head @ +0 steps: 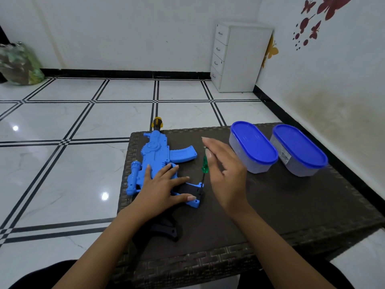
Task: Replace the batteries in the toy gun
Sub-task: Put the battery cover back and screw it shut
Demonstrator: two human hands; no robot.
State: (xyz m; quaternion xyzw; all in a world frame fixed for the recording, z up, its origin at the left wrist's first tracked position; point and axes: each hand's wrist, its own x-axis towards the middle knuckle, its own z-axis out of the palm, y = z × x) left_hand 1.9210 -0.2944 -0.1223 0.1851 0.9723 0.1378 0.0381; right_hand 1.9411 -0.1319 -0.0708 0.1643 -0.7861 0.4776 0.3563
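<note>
A blue toy gun point(158, 151) with a black stock and a yellow-black muzzle lies flat on the left part of a dark woven table point(270, 205). My left hand point(162, 188) rests on the gun's body with fingers spread straight, reaching toward the grip. A screwdriver point(204, 165) with a green handle stands nearly upright, its tip down at the dark end of the gun's grip. My right hand point(227, 176) pinches the top of the green handle between thumb and fingertips, the other fingers stretched out.
Two clear oval containers with blue lids point(253, 146) point(299, 149) stand at the table's far right. Beyond the table is a tiled floor, a white drawer cabinet point(239, 57) in the corner and a bag point(19, 63) at the far left.
</note>
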